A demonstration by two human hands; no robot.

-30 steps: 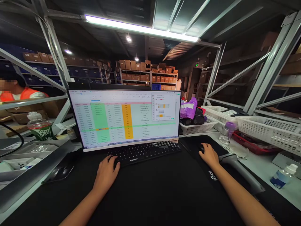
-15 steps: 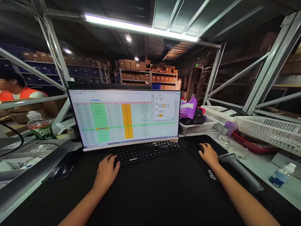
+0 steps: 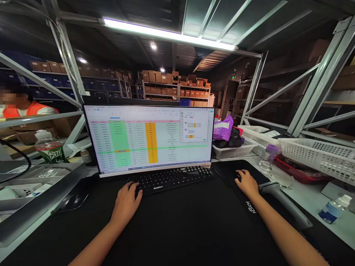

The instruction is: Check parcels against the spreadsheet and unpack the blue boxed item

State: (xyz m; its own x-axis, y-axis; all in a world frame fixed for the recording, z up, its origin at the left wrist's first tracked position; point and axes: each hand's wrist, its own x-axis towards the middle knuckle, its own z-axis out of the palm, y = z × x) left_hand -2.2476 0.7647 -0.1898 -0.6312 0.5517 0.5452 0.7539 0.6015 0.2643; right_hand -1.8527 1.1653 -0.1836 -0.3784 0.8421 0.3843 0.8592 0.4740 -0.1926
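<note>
My left hand (image 3: 127, 199) rests on the left end of a black keyboard (image 3: 172, 181), fingers spread over the keys. Farther right, my right hand (image 3: 247, 183) is curled over a dark computer mouse (image 3: 237, 177), mostly hidden under the palm and fingers. Behind the keyboard stands a monitor (image 3: 135, 140) with a spreadsheet in green and orange columns and a smaller window at its right. Both forearms lie across a black desk mat (image 3: 177, 229). Beside my right wrist is a grey handheld barcode scanner (image 3: 288, 203).
White plastic baskets (image 3: 313, 151) line the right, one holding purple and black parcels (image 3: 224, 129). A spray bottle (image 3: 334, 210) stands at far right. At left are a green-labelled bottle (image 3: 50, 147) and a phone-like black object (image 3: 73, 199). A person in an orange vest (image 3: 22, 109) is beyond.
The view has shifted very slightly, so everything sits a little farther right. Both hands keep their places on keyboard and mouse.
</note>
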